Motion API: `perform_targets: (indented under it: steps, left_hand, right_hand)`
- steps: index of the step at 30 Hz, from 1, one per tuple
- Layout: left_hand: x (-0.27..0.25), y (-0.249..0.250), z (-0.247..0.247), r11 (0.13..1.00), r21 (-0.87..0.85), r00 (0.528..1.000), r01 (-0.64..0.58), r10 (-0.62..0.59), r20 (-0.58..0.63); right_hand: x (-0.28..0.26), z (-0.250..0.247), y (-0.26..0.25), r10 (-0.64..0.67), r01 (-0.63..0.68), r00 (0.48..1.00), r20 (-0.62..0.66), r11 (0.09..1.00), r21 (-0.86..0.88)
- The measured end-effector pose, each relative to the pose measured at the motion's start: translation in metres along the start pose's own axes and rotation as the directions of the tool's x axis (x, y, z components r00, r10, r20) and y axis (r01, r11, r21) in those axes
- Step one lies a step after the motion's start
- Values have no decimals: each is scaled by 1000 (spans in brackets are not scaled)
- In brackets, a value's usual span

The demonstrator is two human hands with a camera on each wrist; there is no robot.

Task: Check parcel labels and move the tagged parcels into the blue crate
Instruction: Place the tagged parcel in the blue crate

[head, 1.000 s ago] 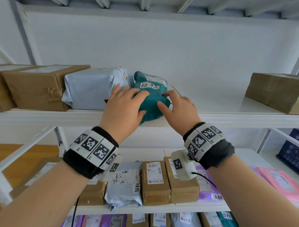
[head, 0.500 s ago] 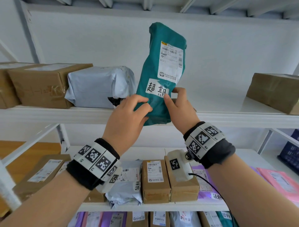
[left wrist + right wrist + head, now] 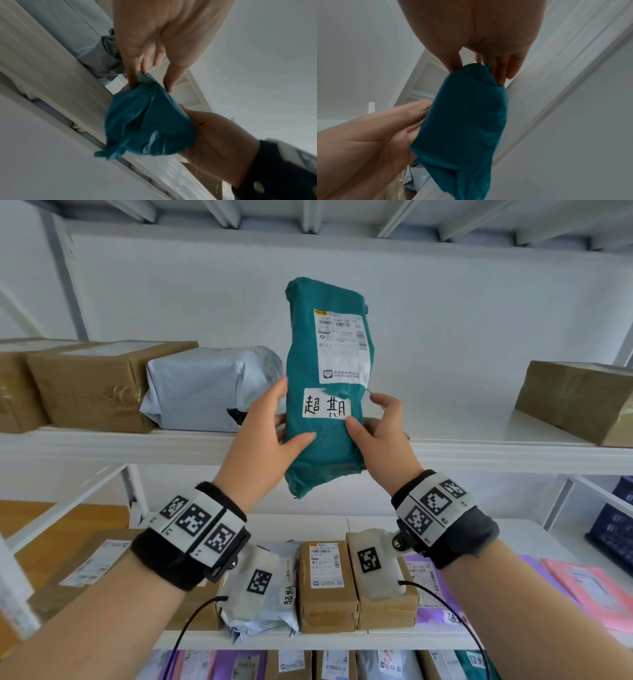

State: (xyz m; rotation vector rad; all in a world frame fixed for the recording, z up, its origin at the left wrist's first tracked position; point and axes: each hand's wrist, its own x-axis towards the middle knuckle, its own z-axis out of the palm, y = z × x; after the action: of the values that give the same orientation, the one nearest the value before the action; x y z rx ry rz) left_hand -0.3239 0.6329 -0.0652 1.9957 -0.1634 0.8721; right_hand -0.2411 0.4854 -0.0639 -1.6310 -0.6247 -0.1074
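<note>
A teal poly parcel [image 3: 325, 460] stands upright in the air in front of the upper shelf [image 3: 479, 453]. It bears a printed shipping label [image 3: 342, 347] and a white handwritten tag [image 3: 327, 407], both facing me. My left hand [image 3: 291, 412] grips its left edge, thumb on the front. My right hand [image 3: 364, 410] pinches the right edge beside the tag. In the left wrist view the left hand [image 3: 150, 81] holds the parcel [image 3: 149, 125] from above. The right wrist view shows the parcel [image 3: 467, 121] between the right hand [image 3: 477, 67] and the other hand. A blue crate [image 3: 613, 529] shows at the far right.
On the upper shelf lie brown boxes [image 3: 102, 385], a grey poly parcel [image 3: 205, 388] and another brown box [image 3: 579, 398] at the right. The lower shelf holds several parcels: brown boxes [image 3: 325, 580], a tagged grey bag [image 3: 287, 594], a purple mailer [image 3: 455, 618] and a pink mailer [image 3: 589, 587].
The teal parcel came off the upper shelf, was raised upright, then came down a little with its labels facing me. Both hands now hold its sides.
</note>
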Motion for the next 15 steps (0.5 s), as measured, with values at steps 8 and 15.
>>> perform_targets:
  steps: [8,15]
  left_hand:
    - [6,3,-1,986,-135,995,103,-100,23]
    - [4,17,0,952,-297,997,71,-73,4]
  right_hand:
    - [-6,-11,0,-44,39,995,90,998,57]
    - [-10,-26,-1,-76,43,982,170,980,194]
